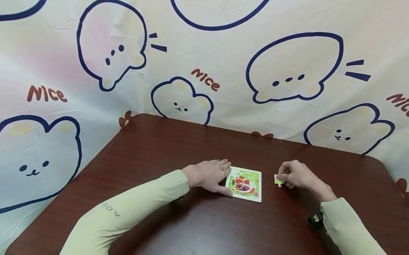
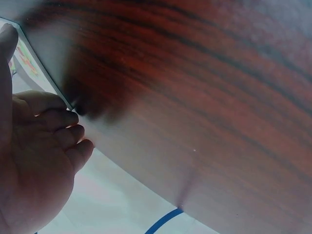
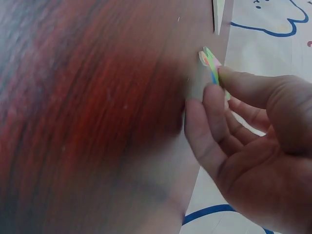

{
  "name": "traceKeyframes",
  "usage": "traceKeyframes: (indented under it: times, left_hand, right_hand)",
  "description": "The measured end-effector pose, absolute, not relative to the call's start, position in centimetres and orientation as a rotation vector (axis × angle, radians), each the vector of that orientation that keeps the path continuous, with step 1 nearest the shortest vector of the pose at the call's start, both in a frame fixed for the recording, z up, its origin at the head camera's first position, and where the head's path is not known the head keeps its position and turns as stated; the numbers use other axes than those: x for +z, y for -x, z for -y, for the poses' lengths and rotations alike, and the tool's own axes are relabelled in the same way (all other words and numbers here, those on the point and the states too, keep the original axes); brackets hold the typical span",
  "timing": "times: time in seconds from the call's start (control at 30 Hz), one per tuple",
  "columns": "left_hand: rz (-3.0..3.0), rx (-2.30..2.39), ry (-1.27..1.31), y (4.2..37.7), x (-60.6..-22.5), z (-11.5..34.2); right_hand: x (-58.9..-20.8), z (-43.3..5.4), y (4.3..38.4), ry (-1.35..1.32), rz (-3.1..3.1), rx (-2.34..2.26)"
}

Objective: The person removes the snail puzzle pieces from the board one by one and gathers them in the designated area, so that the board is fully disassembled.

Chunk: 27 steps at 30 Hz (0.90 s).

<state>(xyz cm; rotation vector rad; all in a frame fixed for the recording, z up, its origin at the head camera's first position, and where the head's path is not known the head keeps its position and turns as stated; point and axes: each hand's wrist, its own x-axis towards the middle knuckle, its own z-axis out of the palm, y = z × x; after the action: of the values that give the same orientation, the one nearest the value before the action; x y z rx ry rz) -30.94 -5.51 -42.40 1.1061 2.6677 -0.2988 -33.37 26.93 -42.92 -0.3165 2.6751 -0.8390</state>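
Note:
A square puzzle board [image 1: 242, 196] with a white border and a colourful picture lies flat on the table. My left hand [image 1: 210, 175] rests along its left side, thumb near the lower left corner and fingers by the upper left. In the left wrist view, the fingertips of the left hand [image 2: 41, 141] meet the board's pale edge [image 2: 46, 78]. Off to the right of the board, my right hand [image 1: 295, 174] pinches a small jigsaw piece [image 1: 278, 180]. The right wrist view shows this green, thin piece [image 3: 211, 63] standing on edge between thumb and fingers of the right hand [image 3: 253, 131].
The dark brown wooden table [image 1: 188, 235] stretches around both hands. A pale cloth backdrop [image 1: 207, 53] with cartoon drawings hangs behind the table and along its sides. A dark band [image 1: 316, 220] sits under the right wrist.

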Motion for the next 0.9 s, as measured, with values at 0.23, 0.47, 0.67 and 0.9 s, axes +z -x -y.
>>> traceKeyframes:
  times: [0.23,0.47,0.67,0.9]
  left_hand:
    - [-2.668,-0.297,-1.112,30.80,-42.37,5.47]
    - [-2.665,-0.303,-1.107,30.91,-42.42,5.64]
    - [-2.669,-0.303,-1.106,30.93,-42.36,5.62]
    - [-2.665,-0.295,-1.111,30.93,-42.34,5.58]
  right_hand:
    - [-42.52,-27.27,33.28,0.266,-2.673,-0.776]
    - [-42.86,-27.23,33.41,0.260,-2.675,-0.744]
    - [-42.83,-27.08,33.47,0.274,-2.708,-0.706]
    - [-42.18,-26.42,33.04,0.348,-2.773,-0.723]
